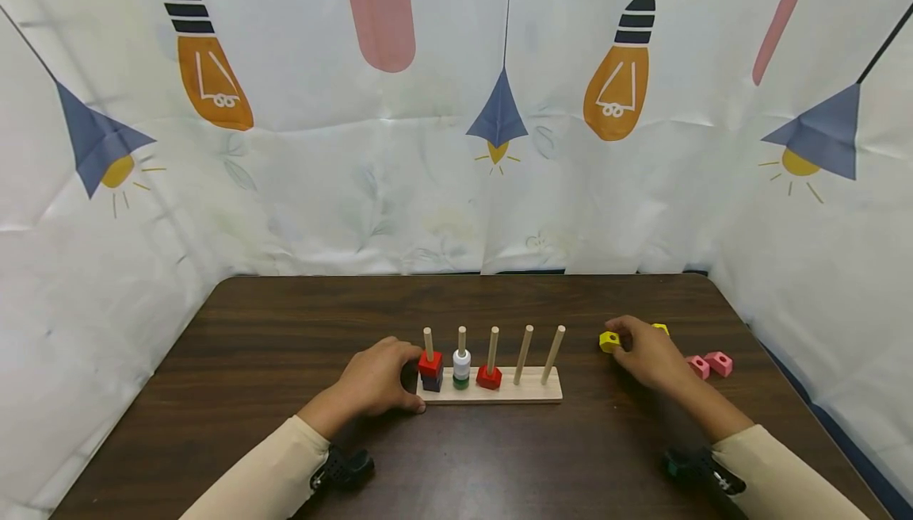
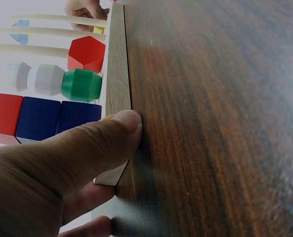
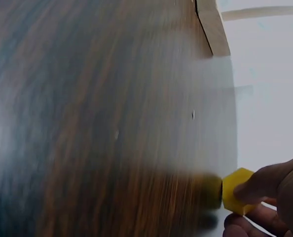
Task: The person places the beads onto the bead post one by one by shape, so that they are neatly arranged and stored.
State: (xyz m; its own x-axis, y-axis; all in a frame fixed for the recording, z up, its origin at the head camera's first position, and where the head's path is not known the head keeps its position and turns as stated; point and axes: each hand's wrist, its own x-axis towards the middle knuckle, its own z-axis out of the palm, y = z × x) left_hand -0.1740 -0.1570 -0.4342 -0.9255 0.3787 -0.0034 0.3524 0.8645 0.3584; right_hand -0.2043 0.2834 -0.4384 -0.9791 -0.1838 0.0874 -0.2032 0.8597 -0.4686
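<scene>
A wooden peg board (image 1: 492,396) with several upright pegs lies on the table. My left hand (image 1: 381,377) grips its left end, the thumb (image 2: 129,121) against the front edge. On the leftmost peg a red cube bead (image 2: 4,116) tops two dark blue cube beads (image 2: 38,117). White beads (image 2: 49,80) over a green bead (image 2: 82,85) fill part of the second peg. The third holds a faceted red bead (image 1: 489,377); the two right pegs are bare. Well right of the board, my right hand (image 1: 651,353) pinches a yellow faceted bead (image 3: 237,190) near the tabletop.
Another yellow bead (image 1: 661,328) lies just behind my right hand, partly hidden. Two pink beads (image 1: 719,363) sit right of that wrist. The dark wooden table (image 1: 285,322) ends at a white printed curtain (image 1: 321,187) behind and at the sides.
</scene>
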